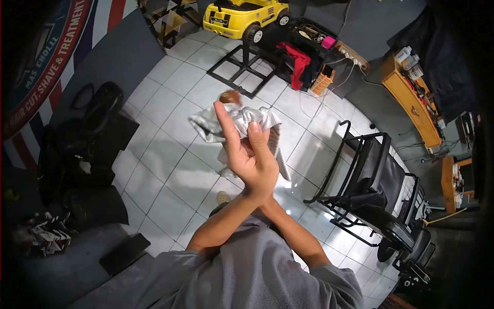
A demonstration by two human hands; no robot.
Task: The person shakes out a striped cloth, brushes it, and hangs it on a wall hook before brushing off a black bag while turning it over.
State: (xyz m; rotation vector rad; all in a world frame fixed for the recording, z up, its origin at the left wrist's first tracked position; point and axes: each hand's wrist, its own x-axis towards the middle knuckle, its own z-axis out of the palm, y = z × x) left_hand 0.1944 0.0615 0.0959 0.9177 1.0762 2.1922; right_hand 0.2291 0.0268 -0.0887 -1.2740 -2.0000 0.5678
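Observation:
My two hands meet in front of my chest, pressed against each other, forearms coming up from my grey sleeves. My left hand (241, 154) has a long finger stretched up and to the left. My right hand (265, 172) lies against it and is partly hidden; one fingertip shows near the top. I see nothing held in either hand. Just beyond them, on the tiled floor, a person with reddish hair (231, 97) sits under a pale striped cape (210, 125).
A black barber chair (378, 188) stands at the right and a black wash chair (95, 134) at the left. A yellow toy car (242, 18) is parked at the back, beside a black metal frame (242, 67). Wooden counters (411, 103) line the far right.

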